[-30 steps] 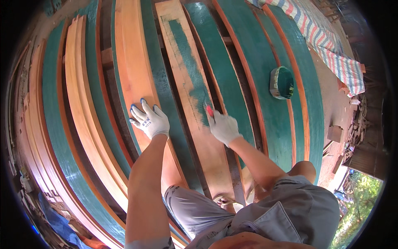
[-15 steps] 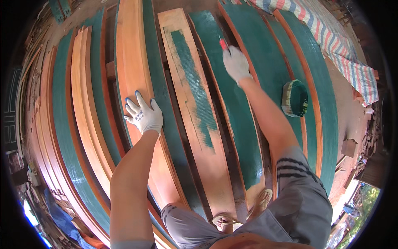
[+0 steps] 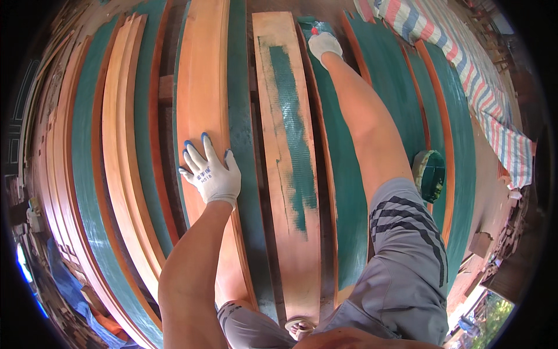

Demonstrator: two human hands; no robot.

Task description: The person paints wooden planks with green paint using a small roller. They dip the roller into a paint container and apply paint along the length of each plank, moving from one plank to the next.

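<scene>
My left hand [image 3: 215, 176], in a white glove with blue fingertips, lies flat with fingers spread on a bare wooden board [image 3: 200, 87]. My right hand [image 3: 325, 46], also in a white glove, is closed around a red-handled painting tool [image 3: 314, 31] at the far end of a green-coated board [image 3: 349, 232]. The tool's working end is too small to make out. Between my hands lies a pale board [image 3: 273, 26] with a ridged green patch [image 3: 290, 116] along its middle. A paint-smeared round container [image 3: 430, 174] holding green paint stands to the right of my right forearm.
More green boards [image 3: 383, 75] with brown edges lie lengthwise on the right. Bare moulded boards [image 3: 122, 93] and another green board [image 3: 87, 139] lie on the left. A striped sheet [image 3: 465, 64] covers things at the far right. My sandalled foot [image 3: 299, 326] shows at the near edge.
My right hand has moved farther away along the green board with the tool. The view has shifted, so the boards and container appear displaced; my left hand remains on its board.
</scene>
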